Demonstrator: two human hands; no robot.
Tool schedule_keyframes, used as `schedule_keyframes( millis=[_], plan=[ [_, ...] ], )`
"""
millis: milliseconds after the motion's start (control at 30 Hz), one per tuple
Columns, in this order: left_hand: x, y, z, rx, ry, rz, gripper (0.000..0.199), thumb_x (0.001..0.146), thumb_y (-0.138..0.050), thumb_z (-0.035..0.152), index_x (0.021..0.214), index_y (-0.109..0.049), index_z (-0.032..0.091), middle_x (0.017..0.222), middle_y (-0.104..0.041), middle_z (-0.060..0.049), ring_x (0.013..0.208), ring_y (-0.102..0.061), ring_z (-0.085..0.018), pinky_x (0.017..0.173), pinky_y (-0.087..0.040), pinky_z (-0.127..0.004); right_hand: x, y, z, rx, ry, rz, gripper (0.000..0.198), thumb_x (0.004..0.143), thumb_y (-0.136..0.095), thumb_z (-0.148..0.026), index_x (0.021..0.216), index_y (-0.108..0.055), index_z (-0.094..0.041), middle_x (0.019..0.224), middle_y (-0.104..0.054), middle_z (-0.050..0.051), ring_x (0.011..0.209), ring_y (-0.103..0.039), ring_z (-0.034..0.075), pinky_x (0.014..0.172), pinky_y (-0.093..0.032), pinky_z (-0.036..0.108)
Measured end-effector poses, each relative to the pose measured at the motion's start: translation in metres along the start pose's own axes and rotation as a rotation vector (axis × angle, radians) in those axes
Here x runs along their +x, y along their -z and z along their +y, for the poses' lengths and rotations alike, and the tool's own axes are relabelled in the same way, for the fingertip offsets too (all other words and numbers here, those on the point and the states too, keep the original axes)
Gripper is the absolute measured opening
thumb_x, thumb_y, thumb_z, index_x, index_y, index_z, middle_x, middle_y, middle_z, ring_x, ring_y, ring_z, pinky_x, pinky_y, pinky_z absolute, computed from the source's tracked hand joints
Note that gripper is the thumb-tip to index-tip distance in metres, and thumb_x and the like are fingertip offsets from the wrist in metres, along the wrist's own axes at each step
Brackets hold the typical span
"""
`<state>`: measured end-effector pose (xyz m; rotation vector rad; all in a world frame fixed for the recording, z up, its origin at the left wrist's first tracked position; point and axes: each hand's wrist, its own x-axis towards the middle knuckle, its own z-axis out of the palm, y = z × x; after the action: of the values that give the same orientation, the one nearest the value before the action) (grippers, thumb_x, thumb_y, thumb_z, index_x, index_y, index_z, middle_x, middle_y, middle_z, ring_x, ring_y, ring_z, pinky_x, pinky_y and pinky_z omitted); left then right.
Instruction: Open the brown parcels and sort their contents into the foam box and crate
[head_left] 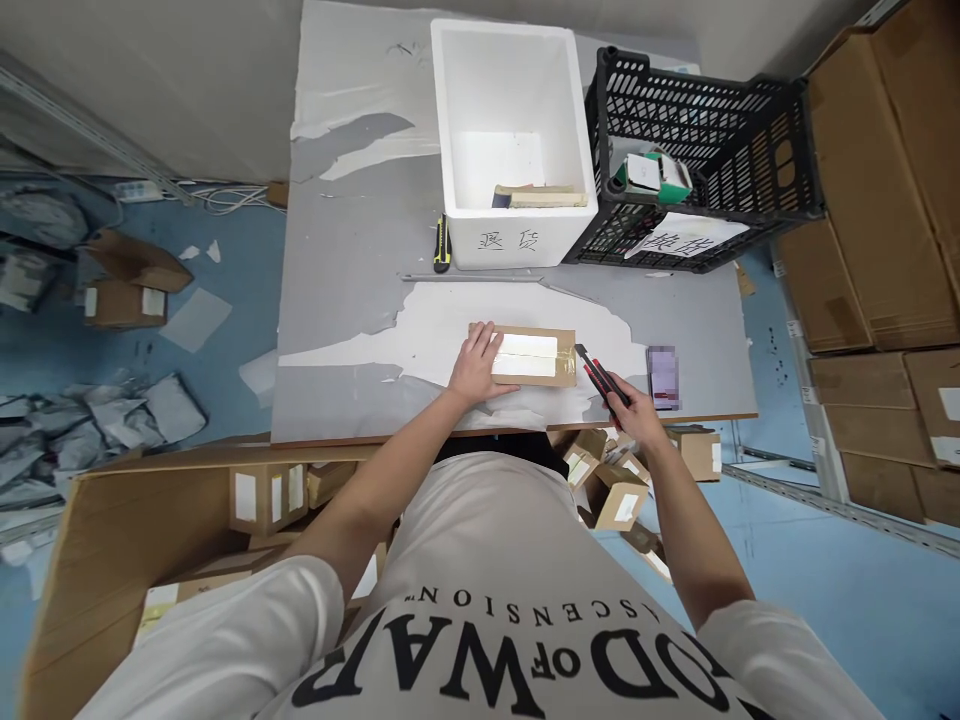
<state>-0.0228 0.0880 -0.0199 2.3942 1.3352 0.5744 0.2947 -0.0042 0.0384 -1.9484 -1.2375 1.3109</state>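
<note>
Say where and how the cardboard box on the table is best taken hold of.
Probably by its left end, the left hand coming from the left with thumb and fingers spanning its width: the cardboard box is long and narrow, lying left to right, and the red-and-black cutter points at its right end.

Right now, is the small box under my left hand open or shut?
Shut: the box shows a flat top, with shiny tape at the end near the knife.

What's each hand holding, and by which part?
The right hand holds the utility knife by its handle. The left hand lies over the left end of the cardboard box; whether it grips isn't clear.
</note>
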Motion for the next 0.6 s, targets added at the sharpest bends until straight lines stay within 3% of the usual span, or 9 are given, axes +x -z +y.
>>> schedule_keyframes(
  millis=[333,600],
  plan=[
    [-0.004,-0.005,0.0,-0.04,0.002,0.012,0.108,0.062,-0.065,0.072,0.143,-0.028,0.011,0.151,-0.026,-0.024,0.142,-0.018,-0.041,0.109,-0.027,-0.059,0.003,0.032,-0.004,-0.262,0.08,-0.141,0.056,0.086,-0.05,-0.039,0.138,-0.049,-0.017,0.055,-0.052,-0.004,0.038,-0.045,0.008,0.039,-0.039,0.02],
    [-0.005,-0.005,-0.001,-0.056,0.0,0.007,0.111,0.061,-0.066,0.072,0.144,-0.025,0.011,0.151,-0.026,-0.024,0.142,-0.017,-0.04,0.111,-0.026,-0.059,-0.013,0.031,0.003,-0.229,0.081,-0.194,0.059,0.087,-0.049,-0.039,0.141,-0.045,-0.017,0.052,-0.05,-0.005,0.038,-0.043,0.01,0.039,-0.038,0.021]
  ],
)
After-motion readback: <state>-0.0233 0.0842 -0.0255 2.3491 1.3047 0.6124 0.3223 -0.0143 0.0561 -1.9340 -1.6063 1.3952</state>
